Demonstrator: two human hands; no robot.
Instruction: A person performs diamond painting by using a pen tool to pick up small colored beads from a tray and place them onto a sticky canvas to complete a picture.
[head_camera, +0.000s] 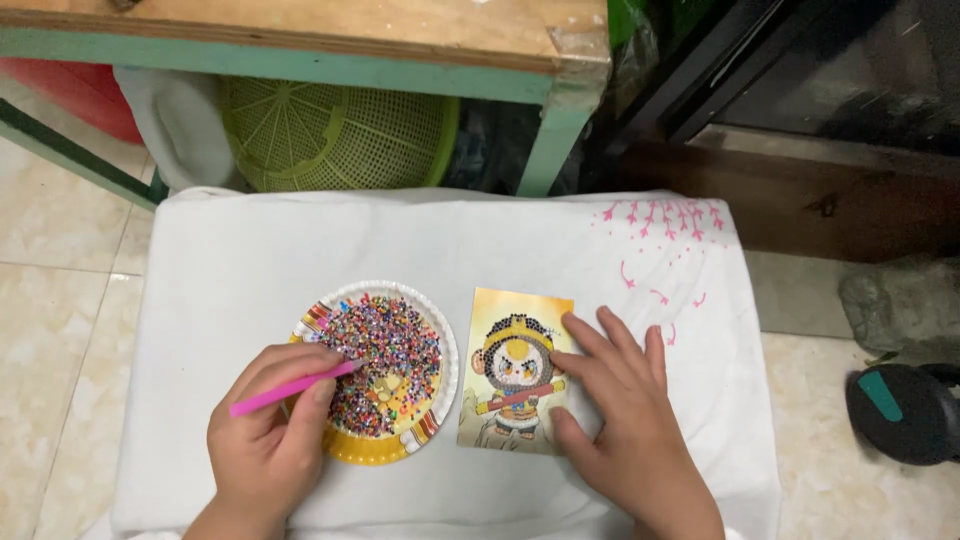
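Observation:
My left hand (268, 440) grips a pink pen (290, 389) like a pencil, its tip resting among several tiny multicoloured beads on a paper plate (352, 452) with a yellow, striped rim. My right hand (625, 420) lies flat with fingers spread on the right edge of a small picture card (510, 345) showing a cartoon monkey figure holding a red staff. The card lies just right of the plate. Both rest on a white cloth (300, 240) covering a low surface.
Pink branch markings (665, 215) decorate the cloth's far right corner. Behind stand a green-legged wooden table (560, 120), a green plastic basket (330, 135) and a red tub (70, 90). A dark cabinet (800, 90) and a black object (905, 410) sit at right on the tiled floor.

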